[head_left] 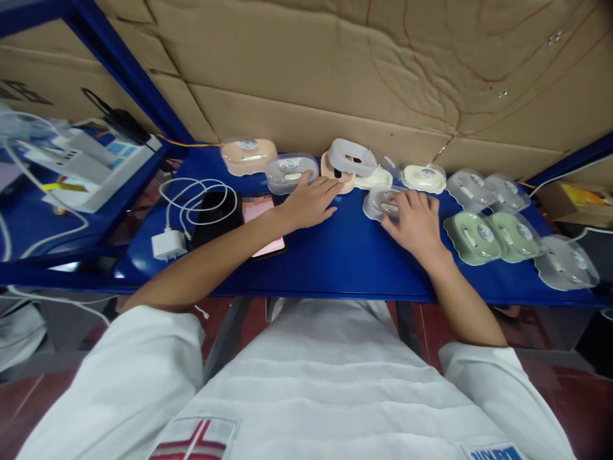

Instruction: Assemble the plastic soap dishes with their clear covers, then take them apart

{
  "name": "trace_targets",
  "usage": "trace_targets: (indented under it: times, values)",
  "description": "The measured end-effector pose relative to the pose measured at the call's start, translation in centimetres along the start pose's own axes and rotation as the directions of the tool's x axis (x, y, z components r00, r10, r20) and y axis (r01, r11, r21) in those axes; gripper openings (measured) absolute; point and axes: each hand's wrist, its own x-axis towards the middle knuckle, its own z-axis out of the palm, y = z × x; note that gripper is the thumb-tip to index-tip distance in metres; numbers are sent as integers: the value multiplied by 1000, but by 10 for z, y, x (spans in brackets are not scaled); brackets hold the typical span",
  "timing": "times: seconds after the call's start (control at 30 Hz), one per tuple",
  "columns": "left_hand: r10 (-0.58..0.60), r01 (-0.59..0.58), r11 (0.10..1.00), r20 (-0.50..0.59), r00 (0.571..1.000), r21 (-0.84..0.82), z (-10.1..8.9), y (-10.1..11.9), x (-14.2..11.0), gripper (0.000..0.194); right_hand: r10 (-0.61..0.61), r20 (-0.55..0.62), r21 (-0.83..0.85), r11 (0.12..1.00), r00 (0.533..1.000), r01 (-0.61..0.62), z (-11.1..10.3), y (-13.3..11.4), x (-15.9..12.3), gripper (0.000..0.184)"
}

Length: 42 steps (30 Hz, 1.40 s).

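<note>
My left hand (311,203) is stretched over the table with its fingers spread and nothing held. Its fingertips reach the peach plastic piece (343,181), and a grey box with a clear lid (287,176) lies just behind the hand. On top of the peach piece leans a grey plastic piece with a dark slot (352,156), beside a cream piece (376,179). My right hand (417,220) has its curled fingers on a grey plastic box (376,203), whose right part they hide.
Lidded boxes stand along the back: peach (249,156) and cream (424,179). Green boxes (474,237) and grey boxes (569,263) are at right. A phone (271,248), a white charger (168,244) with coiled cable and a power strip (103,172) lie left. Cardboard (287,70) backs the table.
</note>
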Motion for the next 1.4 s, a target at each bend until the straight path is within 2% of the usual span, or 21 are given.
trace_targets:
  times: [0.17,0.23,0.3,0.4,0.47,0.57,0.73,0.83,0.93,1.07,1.23,1.4]
  values:
    - [24,-24,1000,17,1000,-2,-8,7,-13,55,182,-20,-62,981,983,-183,3,22,2,46]
    - [43,-43,999,18,999,-4,-10,10,-23,52,140,-57,-42,989,989,-142,5,23,4,48]
    - [51,-51,999,15,999,2,-11,13,-32,49,17,-60,-7,1000,998,-18,8,15,7,51]
    - [33,-33,999,18,999,7,-15,16,-42,42,-171,17,72,983,985,170,16,-6,13,56]
    - [9,-9,1000,28,1000,0,-18,16,-45,33,-241,75,128,965,968,230,25,-18,18,59]
    - [13,-12,1000,42,999,-27,-24,14,-48,22,-244,133,194,957,961,216,41,-24,27,64]
    - [-21,21,999,9,1000,-30,-24,17,-51,26,-183,117,273,951,976,145,56,-15,32,65]
    - [-64,64,998,3,998,27,-20,24,-51,35,-187,77,288,945,979,158,55,-13,29,60]
    - [-77,76,997,15,997,28,-20,29,-52,32,-191,64,309,937,980,162,51,-13,25,54]
    - [-94,89,994,-89,992,-66,-28,30,-54,35,-187,90,377,916,978,140,46,-10,19,48]
    - [-125,98,984,-182,975,-149,-34,25,-54,28,-284,108,467,861,953,204,37,-6,16,44]
    - [-167,127,974,-214,962,-188,-41,19,-54,26,-357,89,504,821,930,267,28,-12,12,39]
